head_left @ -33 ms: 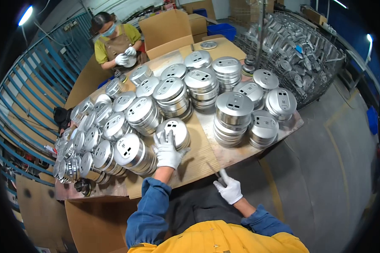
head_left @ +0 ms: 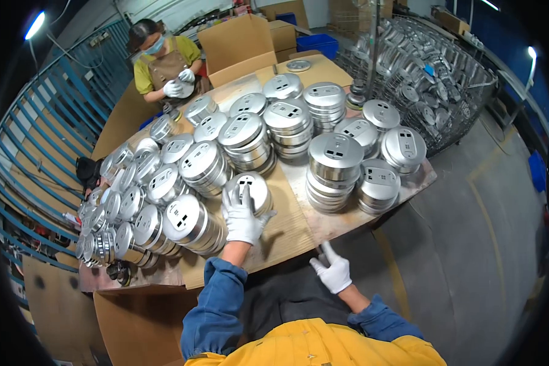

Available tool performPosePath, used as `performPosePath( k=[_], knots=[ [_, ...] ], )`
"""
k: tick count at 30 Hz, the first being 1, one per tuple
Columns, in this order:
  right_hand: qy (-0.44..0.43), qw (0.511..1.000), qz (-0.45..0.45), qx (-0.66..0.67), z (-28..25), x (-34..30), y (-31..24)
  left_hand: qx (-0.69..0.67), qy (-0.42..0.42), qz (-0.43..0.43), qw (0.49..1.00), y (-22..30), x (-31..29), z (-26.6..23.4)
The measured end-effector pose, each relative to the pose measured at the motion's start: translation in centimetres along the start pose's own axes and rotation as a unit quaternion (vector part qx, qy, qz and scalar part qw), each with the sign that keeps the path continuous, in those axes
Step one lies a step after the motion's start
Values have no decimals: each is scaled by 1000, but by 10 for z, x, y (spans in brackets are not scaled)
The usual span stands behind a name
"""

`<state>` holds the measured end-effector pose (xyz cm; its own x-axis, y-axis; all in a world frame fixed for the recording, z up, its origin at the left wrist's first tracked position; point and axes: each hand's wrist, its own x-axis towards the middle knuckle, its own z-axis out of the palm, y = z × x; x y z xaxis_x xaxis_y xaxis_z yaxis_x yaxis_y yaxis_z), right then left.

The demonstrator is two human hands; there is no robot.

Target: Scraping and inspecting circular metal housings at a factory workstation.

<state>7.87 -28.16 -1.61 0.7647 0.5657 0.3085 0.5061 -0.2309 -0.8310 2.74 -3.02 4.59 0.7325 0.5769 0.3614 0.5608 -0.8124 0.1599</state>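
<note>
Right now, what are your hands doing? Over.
Left hand flat on a round metal lid, open. Right hand free at the table edge. Lid stacks crowd close around.

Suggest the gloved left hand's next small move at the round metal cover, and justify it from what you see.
Probably close the fingers and lift: the left hand lies spread over one round metal cover on the cardboard sheet, while the right hand hangs free off the table edge.
</note>
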Motion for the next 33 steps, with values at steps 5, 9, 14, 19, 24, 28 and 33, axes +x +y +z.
performPosePath(
  k=[5,9,14,19,24,28,33],
  knots=[
    [176,981,77,40,-42,75,1,-288,80,20,954,54,48,0],
    [198,964,150,95,-78,161,11,-411,-29,-83,907,91,99,24],
    [142,976,162,32,-90,218,28,-480,-100,-140,860,109,133,62],
    [105,982,153,44,-85,217,20,-483,-115,-109,861,117,129,76],
    [126,973,150,122,-80,205,-3,-507,-80,-117,850,124,115,69],
    [167,922,162,309,-78,182,-29,-559,-34,-93,823,116,83,45],
    [68,962,-31,262,-52,117,-48,-787,-90,-238,562,80,8,-2]
  ],
)
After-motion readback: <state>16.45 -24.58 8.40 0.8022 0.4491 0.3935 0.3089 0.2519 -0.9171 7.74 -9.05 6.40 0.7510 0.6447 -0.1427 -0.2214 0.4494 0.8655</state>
